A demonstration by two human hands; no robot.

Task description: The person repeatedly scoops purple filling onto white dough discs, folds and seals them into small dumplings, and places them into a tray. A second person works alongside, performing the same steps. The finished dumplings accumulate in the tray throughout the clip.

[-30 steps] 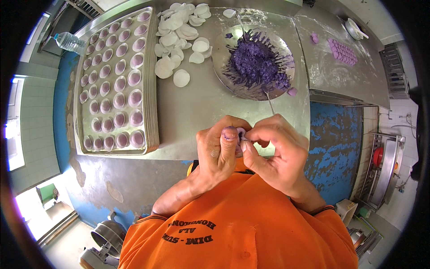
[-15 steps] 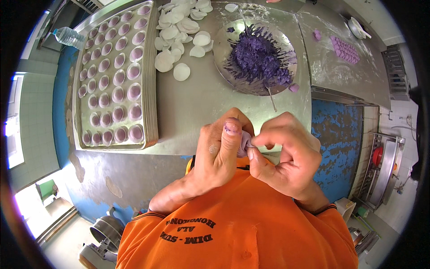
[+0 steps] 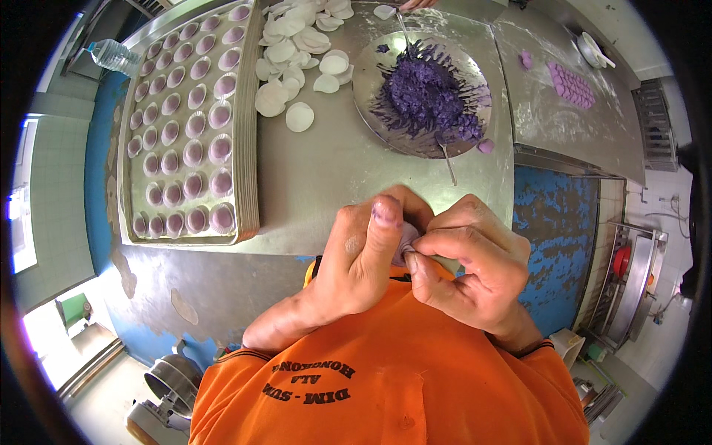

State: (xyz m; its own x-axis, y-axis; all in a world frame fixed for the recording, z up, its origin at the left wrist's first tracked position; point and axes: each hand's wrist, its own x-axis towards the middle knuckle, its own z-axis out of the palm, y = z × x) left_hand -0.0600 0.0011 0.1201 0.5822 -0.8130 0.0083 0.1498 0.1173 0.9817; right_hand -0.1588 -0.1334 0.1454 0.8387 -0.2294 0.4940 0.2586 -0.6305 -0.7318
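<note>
My left hand is curled around a small pale purple dough ball, its thumb up with a dark purple smear on the tip. Thumb and forefinger of my right hand pinch the edge of the same dough. Most of the ball is hidden by my fingers. Just beyond my hands, on the steel table, a wide round metal pan holds a heap of dark purple filling. A spoon leans out over its near rim, and a small purple dough piece lies beside it.
At left, a stack of trays bears rows of purple dough balls in paper cups. White paper rounds lie scattered beside it. A second table at right holds purple dough pieces and a white bowl. Another person's hand shows at the far edge.
My right fingers have come closer in on the dough, and the ball has turned slightly in my left hand. The other person's hand has moved left, near the far spoon.
</note>
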